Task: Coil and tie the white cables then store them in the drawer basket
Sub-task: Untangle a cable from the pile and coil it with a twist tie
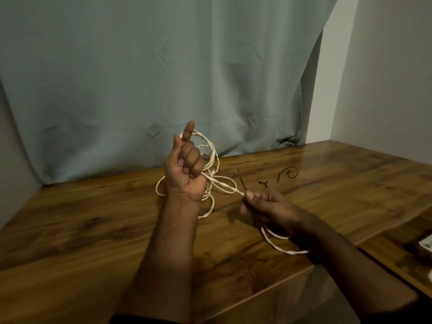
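My left hand [184, 169] is raised above the wooden table [93, 230], fingers curled round several loops of a white twisted cable [213, 157], with the index finger pointing up. A taut strand runs from that fist down and right to my right hand [266, 204], which pinches it between thumb and fingers. More of the cable hangs below the left wrist, and a loose length [280, 247] trails on the table under my right forearm.
Three thin black twist ties lie on the table beyond my right hand: a straight one [242, 181], a small knotted one [263, 183] and a curled one [289, 173]. A grey-green curtain [163, 78] hangs behind. A pale object [426, 245] shows at the right edge.
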Available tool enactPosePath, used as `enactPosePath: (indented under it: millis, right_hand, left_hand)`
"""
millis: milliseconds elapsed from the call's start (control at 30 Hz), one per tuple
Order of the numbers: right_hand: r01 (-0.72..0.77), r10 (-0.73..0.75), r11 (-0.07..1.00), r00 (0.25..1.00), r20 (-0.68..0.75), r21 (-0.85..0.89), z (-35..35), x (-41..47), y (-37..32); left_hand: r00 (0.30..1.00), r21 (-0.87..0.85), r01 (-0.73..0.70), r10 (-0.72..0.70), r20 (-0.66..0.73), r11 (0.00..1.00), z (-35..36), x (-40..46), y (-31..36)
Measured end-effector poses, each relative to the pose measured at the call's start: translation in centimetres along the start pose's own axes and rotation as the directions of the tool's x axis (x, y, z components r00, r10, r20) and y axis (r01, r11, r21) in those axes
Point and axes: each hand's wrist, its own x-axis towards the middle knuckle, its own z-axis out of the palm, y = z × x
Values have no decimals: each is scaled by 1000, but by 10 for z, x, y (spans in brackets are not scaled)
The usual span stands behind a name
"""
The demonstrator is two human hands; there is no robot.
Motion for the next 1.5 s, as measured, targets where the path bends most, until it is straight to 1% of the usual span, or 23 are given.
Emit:
enactPosePath:
  millis: [67,133,200,233,300,400,433,467,533,633,767,833,867,933,1000,1033,1067,1100,1167,1233,1333,1433,1500]
  right_hand:
    - [-27,26,993,1000,-6,-116,-1,-3,-7]
    - [-25,25,994,1000,-3,-102,-3,-3,-18]
    - [-110,99,982,992,-84,-152,-9,-2,-30]
    - [-175,146,962,979,-145,-211,-13,-2,-34]
    - [-288,205,909,939,-275,-303,-20,-3,-42]
    - [-386,220,875,855,-470,-293,-21,-1,-57]
    - [-392,229,886,834,-502,-247,-21,1,-62]
    - [-391,250,903,815,-522,-179,-20,4,-67]
    - [-381,324,924,801,-503,-12,-19,10,-74]
    - [-319,349,936,805,-479,146,-11,16,-77]
    - [-135,156,988,852,-500,78,11,15,-77]
    - [-126,65,988,870,-489,-91,22,13,-73]
    - [-130,8,968,872,-489,-215,28,11,-71]
    - [-119,-139,887,853,-503,-447,39,7,-69]
    - [-103,-236,829,826,-512,-549,46,4,-67]
    - [-95,-244,818,836,-492,-567,49,2,-62]
    - [-78,-237,809,864,-444,-583,51,0,-57]
    - [-42,-241,793,894,-377,-607,53,-1,-50]
    - [53,-242,791,942,-232,-610,51,-6,-36]
    - [81,-154,866,982,-109,-493,45,-17,-25]
    - [-68,88,947,995,50,-314,36,-38,-20]
    - [-83,80,890,996,-26,-449,16,-40,-19]
    - [-129,94,871,991,-97,-473,0,-35,-15]
  left_hand:
    - [1000,-9,-6,7,23,1000,2,-1,3]
    - [999,63,5,-8,49,998,10,-3,2]
    - [997,297,41,-59,51,954,22,-6,-5]
    - [994,446,64,-95,49,893,26,-8,-12]
    - [981,713,109,-191,35,693,27,-13,-29]
    - [947,965,111,-319,-30,237,18,-19,-51]
    - [935,991,99,-350,-61,92,17,-20,-57]
    - [924,996,85,-373,-81,-3,16,-21,-61]
    - [932,994,78,-348,-100,-76,16,-23,-67]
    - [978,980,52,-190,-89,-191,16,-24,-72]
    - [999,945,42,-18,-51,-325,14,-24,-78]
    - [994,934,102,62,-85,-343,8,-20,-82]
    - [988,939,133,116,-101,-318,4,-17,-83]
    - [965,972,172,227,-132,-162,-3,-11,-83]
    - [926,982,188,339,-167,-30,-8,-4,-81]
    - [905,980,197,379,-193,29,-10,-1,-80]
    - [890,969,203,386,-241,139,-12,1,-79]
    - [886,929,193,351,-303,315,-9,2,-79]
    - [901,716,196,166,-402,670,-3,2,-77]
    - [893,487,178,67,-445,855,3,4,-67]
    - [860,274,88,65,-506,958,4,4,-41]
    - [885,245,84,41,-463,966,3,1,-30]
    - [929,282,154,-41,-369,947,7,-5,-31]
